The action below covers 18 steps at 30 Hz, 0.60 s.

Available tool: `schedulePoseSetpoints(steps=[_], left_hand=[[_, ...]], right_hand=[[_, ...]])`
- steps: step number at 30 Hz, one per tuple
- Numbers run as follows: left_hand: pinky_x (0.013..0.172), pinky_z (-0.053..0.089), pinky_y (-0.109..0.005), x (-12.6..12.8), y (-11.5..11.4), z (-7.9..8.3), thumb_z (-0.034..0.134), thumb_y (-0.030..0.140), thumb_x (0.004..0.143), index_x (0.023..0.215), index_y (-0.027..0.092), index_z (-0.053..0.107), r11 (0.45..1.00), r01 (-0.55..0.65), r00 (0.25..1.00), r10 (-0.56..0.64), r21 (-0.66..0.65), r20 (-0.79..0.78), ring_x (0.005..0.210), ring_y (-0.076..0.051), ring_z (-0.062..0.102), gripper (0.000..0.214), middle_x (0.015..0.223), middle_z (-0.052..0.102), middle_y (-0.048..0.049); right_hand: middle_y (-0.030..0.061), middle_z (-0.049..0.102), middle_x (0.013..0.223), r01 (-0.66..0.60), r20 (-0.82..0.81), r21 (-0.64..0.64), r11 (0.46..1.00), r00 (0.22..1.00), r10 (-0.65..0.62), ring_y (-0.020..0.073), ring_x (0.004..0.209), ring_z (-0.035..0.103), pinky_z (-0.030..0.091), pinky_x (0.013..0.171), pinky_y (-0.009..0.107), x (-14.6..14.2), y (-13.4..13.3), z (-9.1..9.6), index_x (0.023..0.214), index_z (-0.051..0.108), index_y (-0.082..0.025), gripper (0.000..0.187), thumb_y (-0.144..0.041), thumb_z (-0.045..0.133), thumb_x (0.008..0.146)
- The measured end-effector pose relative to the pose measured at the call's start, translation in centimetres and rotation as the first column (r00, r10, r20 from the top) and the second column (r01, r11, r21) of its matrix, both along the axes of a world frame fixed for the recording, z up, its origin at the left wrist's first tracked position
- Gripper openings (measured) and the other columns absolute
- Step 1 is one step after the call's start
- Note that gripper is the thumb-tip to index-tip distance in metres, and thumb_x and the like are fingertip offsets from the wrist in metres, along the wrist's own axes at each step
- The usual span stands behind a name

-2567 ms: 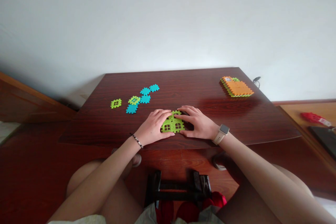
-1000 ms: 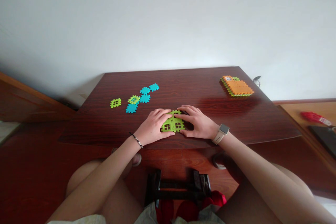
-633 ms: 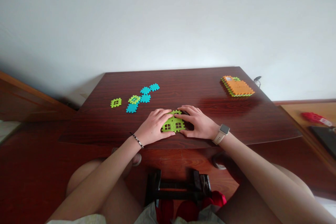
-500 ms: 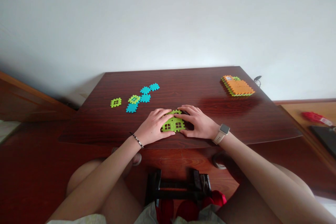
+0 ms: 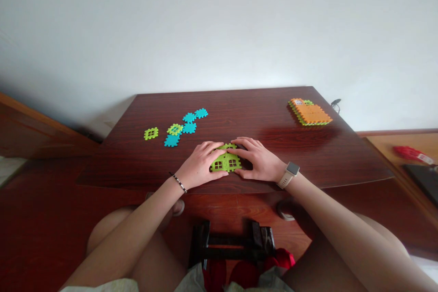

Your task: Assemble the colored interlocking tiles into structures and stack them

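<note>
A flat assembly of lime-green window tiles [image 5: 226, 162] lies on the dark wooden table [image 5: 239, 114] near its front edge. My left hand [image 5: 200, 164] presses on its left side, fingers curled over the top and thumb along the bottom. Against the assembly's right side rests my right hand [image 5: 258, 159], fingers bent over the upper edge; a watch is on that wrist. Both hands grip the assembly between them.
Loose tiles lie at the left: a green one [image 5: 151, 133], a green-on-blue one [image 5: 174, 130] and several turquoise ones [image 5: 189, 123]. An orange and green tile stack [image 5: 310, 112] sits at the far right corner. A stool [image 5: 232, 244] stands under the table.
Almost nothing: both hands stay pressed on the green assembly, with only slight finger shifts.
</note>
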State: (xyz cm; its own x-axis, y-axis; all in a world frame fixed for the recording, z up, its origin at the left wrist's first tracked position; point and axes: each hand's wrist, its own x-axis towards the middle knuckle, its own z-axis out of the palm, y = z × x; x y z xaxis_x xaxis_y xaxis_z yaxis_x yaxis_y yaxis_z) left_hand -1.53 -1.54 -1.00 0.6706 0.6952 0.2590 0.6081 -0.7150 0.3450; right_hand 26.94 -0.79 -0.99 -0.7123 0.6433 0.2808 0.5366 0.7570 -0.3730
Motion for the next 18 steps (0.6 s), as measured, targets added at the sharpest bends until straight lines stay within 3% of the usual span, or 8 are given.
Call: schedulePoseSetpoints(steps=[10,18], left_hand=[[0.122,0.046,-0.061,0.03,0.04,0.09,0.082,0.05,0.093,0.147,0.028,0.064,1.0,-0.003,1.0,0.003,-0.009,0.014,0.142,-0.036,0.054,0.061,0.157,0.06,-0.0113],[0.122,0.047,-0.061,-0.13,0.24,-0.08,0.08,0.052,0.095,0.135,0.028,0.074,1.0,0.012,1.0,-0.012,0.01,0.017,0.141,-0.036,0.055,0.047,0.157,0.061,-0.0119]], right_hand=[[0.0161,0.058,0.157,-0.006,-0.03,-0.019,1.0,1.0,0.006,0.0408,0.15,0.049,0.041,0.122,0.066,0.01,0.01,-0.11,0.158,0.06,-0.029,0.07,-0.043,0.079,0.093],[0.0164,0.058,0.158,-0.008,-0.032,-0.017,1.0,0.999,0.008,0.0411,0.149,0.049,0.041,0.123,0.067,0.12,0.16,-0.33,0.156,0.062,-0.028,0.069,-0.044,0.08,0.092]])
